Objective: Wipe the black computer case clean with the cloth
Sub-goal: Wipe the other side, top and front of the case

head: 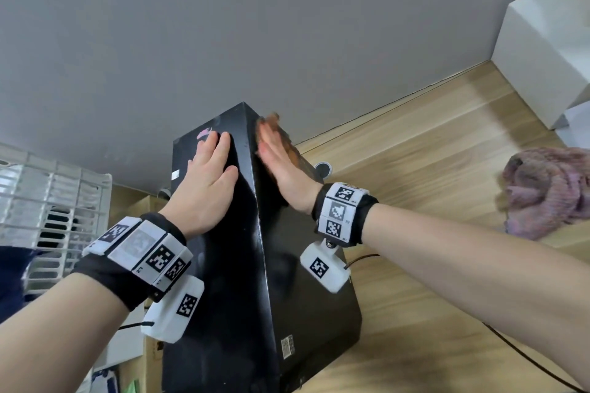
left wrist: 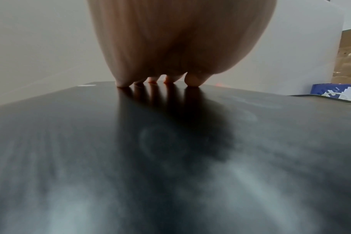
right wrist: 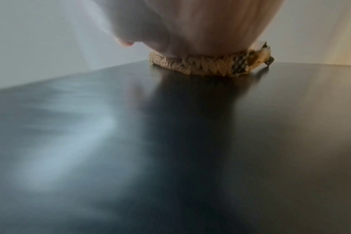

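The black computer case (head: 242, 265) stands on a wooden floor, one vertical edge facing me. My left hand (head: 207, 175) lies flat with straight fingers on its left panel (left wrist: 170, 158), fingertips (left wrist: 192, 81) touching the glossy surface. My right hand (head: 274, 159) presses a folded orange-tan cloth (head: 287, 143) flat against the right panel near the far top corner. In the right wrist view the cloth (right wrist: 210, 66) shows as a thick woven pad under the palm on the black panel (right wrist: 170, 150). The right fingers are straight.
A grey wall rises behind the case. A white slatted crate (head: 54, 210) stands at the left. White boxes (head: 542, 51) sit at the far right, and a pinkish-purple crumpled cloth (head: 549, 191) lies on the wooden floor (head: 431, 169). A thin black cable (head: 526, 357) runs along the floor.
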`<state>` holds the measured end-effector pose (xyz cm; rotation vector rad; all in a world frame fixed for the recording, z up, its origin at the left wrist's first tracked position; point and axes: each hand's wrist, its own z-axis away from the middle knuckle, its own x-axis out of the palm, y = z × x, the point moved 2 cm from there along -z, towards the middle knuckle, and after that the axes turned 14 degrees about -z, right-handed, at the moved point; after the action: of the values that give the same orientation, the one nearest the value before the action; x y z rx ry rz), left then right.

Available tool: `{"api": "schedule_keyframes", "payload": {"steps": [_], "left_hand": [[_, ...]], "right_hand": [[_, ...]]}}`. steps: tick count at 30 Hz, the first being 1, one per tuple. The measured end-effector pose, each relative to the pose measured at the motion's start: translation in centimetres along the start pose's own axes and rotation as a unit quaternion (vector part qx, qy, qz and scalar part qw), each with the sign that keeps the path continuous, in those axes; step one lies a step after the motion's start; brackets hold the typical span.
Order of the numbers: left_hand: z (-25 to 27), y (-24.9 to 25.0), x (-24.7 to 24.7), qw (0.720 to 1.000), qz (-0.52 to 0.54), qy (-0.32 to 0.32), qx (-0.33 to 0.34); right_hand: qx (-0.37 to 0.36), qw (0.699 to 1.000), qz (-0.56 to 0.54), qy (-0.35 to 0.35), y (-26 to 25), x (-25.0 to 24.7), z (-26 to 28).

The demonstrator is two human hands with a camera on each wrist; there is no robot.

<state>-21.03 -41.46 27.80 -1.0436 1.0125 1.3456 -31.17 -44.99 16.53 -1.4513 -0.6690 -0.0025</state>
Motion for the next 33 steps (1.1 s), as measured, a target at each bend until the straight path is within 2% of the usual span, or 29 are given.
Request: {"api": "schedule_keyframes", "payload": {"steps": [2,7,11,15,17,19,21,26,28,30,33], "left_hand": [[-0.1,-0.1,0.0,1.0,-0.001,0.005,0.017],[-0.1,0.0,0.2,1.0,-0.009,-0.001,-0.002],[-0.1,0.0,0.2,1.0,-0.004,-0.002,-0.004],[-0.2,0.0,0.3,1.0,-0.013,-0.009,-0.009],[-0.2,-0.1,0.3,1.0,-0.016,-0.01,-0.008],[-0.2,0.0,0.3,1.0,-0.013,-0.014,-0.009],[-0.1,0.0,0.3,1.0,-0.01,-0.017,-0.01],[-0.1,-0.1,0.2,1.0,-0.012,-0.021,-0.01],[-0.2,-0.1,0.2,1.0,-0.01,-0.021,-0.01],[-0.1,0.0,0.2,1.0,-0.01,-0.021,-0.01],[-0.1,0.1,0.1,1.0,-0.014,-0.019,-0.009]], "right_hand": [[-0.027,0.998,0.036,-0.039,-1.1,1.0,0.0],[-0.074,0.994,0.076,-0.041,0.0,0.3,-0.8],[0.012,0.994,0.106,-0.028,0.9,-1.6,-3.0],[0.119,0.99,0.074,0.027,4.0,-4.9,-2.2],[0.195,0.978,0.06,0.048,6.9,-5.9,-0.9],[0.267,0.958,0.027,0.098,9.8,-6.8,0.5],[0.309,0.942,-0.017,0.131,12.5,-7.4,1.9],[0.314,0.93,-0.123,0.148,15.3,-7.6,4.1],[0.322,0.925,-0.13,0.157,15.4,-7.7,4.2],[0.345,0.917,-0.134,0.152,16.1,-7.7,4.5],[0.352,0.897,-0.206,0.169,18.0,-7.9,4.5]]}}
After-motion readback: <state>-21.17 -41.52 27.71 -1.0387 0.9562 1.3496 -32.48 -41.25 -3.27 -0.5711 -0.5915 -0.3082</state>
